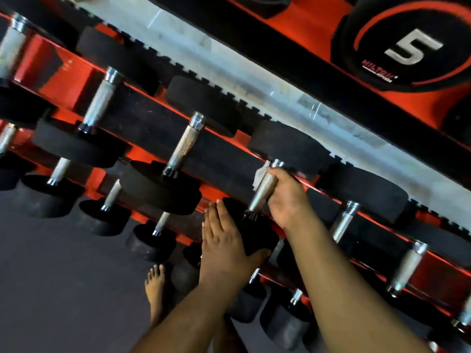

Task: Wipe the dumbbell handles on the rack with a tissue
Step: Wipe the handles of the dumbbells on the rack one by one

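Observation:
A red and black rack (pixel 76 64) runs slantwise across the view with several black dumbbells on it. My right hand (pixel 286 197) grips the knurled steel handle (pixel 260 193) of the middle dumbbell, with a white tissue (pixel 260 174) wrapped round the handle's upper end under my fingers. My left hand (pixel 224 238) lies flat with straight fingers on the near black head (pixel 254 235) of the same dumbbell, thumb tucked under its lower edge. The far head (pixel 288 146) sits beyond my right hand.
Neighbouring handles stand to the left (pixel 184 146) and to the right (pixel 344 220). A lower shelf holds smaller dumbbells (pixel 153 240). A black weight marked 5 (pixel 407 39) sits at the top right. My bare foot (pixel 155 289) stands on the dark floor below.

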Demonstrator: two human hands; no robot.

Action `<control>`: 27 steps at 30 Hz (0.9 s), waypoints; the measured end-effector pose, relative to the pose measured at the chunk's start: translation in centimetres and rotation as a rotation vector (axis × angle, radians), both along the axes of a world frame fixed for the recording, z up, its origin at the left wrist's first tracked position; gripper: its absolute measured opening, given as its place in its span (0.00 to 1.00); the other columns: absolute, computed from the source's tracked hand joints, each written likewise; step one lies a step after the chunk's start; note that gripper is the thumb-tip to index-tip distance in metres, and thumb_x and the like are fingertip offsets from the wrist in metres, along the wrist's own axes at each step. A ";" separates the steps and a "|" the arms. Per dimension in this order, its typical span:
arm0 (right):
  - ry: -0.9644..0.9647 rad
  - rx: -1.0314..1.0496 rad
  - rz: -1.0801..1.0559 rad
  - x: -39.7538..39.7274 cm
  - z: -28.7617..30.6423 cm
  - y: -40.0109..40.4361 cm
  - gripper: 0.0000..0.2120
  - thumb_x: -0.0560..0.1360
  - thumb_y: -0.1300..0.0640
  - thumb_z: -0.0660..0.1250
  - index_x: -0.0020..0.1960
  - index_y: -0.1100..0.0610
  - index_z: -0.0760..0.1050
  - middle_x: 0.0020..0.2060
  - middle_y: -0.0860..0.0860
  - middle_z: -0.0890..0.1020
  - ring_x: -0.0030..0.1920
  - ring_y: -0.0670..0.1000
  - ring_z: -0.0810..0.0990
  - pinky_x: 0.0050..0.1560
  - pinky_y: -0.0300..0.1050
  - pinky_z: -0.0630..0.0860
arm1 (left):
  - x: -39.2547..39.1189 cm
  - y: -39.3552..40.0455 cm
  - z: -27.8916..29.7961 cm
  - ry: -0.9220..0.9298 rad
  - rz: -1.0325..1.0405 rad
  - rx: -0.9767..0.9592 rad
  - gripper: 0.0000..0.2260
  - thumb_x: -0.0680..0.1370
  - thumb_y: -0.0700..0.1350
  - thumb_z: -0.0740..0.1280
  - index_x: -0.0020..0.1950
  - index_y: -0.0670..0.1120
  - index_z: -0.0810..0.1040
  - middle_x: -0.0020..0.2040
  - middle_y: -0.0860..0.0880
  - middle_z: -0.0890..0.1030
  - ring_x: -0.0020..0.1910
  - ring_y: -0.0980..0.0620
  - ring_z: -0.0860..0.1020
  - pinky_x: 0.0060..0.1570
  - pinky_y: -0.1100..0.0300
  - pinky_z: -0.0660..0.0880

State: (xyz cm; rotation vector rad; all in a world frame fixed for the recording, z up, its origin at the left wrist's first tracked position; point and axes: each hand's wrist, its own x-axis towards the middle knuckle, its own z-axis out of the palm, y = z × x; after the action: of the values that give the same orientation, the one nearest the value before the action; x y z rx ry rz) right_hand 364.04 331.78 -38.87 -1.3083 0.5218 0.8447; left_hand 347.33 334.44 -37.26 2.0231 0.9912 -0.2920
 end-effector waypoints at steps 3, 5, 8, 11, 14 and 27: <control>-0.052 -0.019 0.001 -0.3 0.2 -1.5 0.16 0.73 0.62 0.68 0.61 0.61 0.77 0.47 0.55 0.81 0.48 0.51 0.81 0.48 0.42 0.77 | 0.1 0.1 -0.1 0.030 -0.003 -0.018 0.63 0.68 0.68 0.73 0.80 0.42 0.31 0.82 0.43 0.36 0.81 0.47 0.34 0.79 0.54 0.35; -0.012 -0.048 0.002 -0.1 0.1 -1.0 0.15 0.74 0.63 0.67 0.61 0.62 0.78 0.47 0.56 0.81 0.46 0.51 0.82 0.46 0.43 0.78 | 0.3 0.2 0.0 0.034 -0.002 -0.029 0.63 0.68 0.68 0.73 0.80 0.43 0.31 0.82 0.42 0.36 0.81 0.47 0.34 0.79 0.53 0.36; 0.074 -0.047 0.062 0.7 0.6 0.4 0.10 0.77 0.61 0.65 0.56 0.62 0.79 0.44 0.57 0.81 0.43 0.52 0.81 0.48 0.45 0.78 | 0.4 0.2 0.3 0.064 -0.015 -0.036 0.63 0.68 0.68 0.74 0.80 0.43 0.31 0.82 0.42 0.36 0.81 0.45 0.35 0.80 0.50 0.38; 0.033 -0.038 0.061 0.2 0.4 -1.0 0.12 0.77 0.58 0.67 0.59 0.61 0.79 0.47 0.56 0.83 0.49 0.52 0.82 0.55 0.45 0.77 | 0.5 0.3 0.4 0.079 -0.025 -0.046 0.63 0.68 0.68 0.74 0.80 0.43 0.31 0.82 0.41 0.36 0.81 0.45 0.35 0.80 0.50 0.38; 0.012 -0.085 0.046 -0.7 0.3 -1.7 0.17 0.75 0.57 0.70 0.63 0.59 0.78 0.52 0.54 0.84 0.54 0.52 0.82 0.58 0.46 0.76 | 0.5 0.3 0.3 0.082 -0.023 -0.045 0.63 0.68 0.68 0.74 0.80 0.43 0.31 0.82 0.41 0.37 0.81 0.45 0.35 0.80 0.50 0.37; 0.079 -0.096 0.115 -1.6 0.0 -0.4 0.20 0.73 0.57 0.74 0.64 0.59 0.79 0.47 0.52 0.85 0.48 0.51 0.84 0.52 0.46 0.78 | 0.6 0.4 0.8 0.078 0.006 -0.059 0.64 0.67 0.65 0.76 0.81 0.44 0.32 0.82 0.42 0.37 0.82 0.46 0.36 0.80 0.51 0.37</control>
State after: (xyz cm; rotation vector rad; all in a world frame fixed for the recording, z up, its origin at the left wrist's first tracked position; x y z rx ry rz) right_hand 362.45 331.35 -38.92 -1.4078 0.5587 0.9794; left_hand 347.93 334.89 -36.43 1.9672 1.0252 -0.3952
